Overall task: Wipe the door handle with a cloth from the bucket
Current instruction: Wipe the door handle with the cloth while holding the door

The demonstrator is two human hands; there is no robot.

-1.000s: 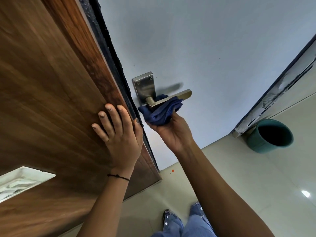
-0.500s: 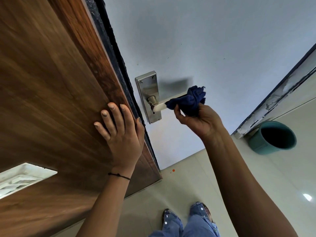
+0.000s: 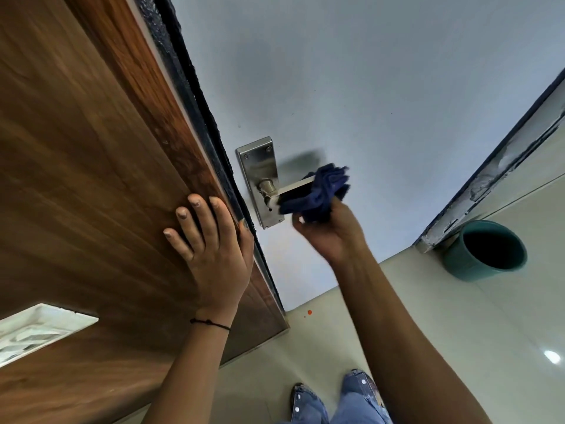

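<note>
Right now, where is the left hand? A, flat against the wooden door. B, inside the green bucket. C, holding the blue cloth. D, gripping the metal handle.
A: the left hand lies palm-flat on the wooden door, while the right hand holds the blue cloth around the handle, and the bucket stands apart on the floor.

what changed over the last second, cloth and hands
The right hand slid the cloth out along the lever from near the plate toward its tip, then partway back toward the plate; it has kept hold of the cloth throughout. The left hand stayed flat on the door, and the bucket has not moved.
</note>
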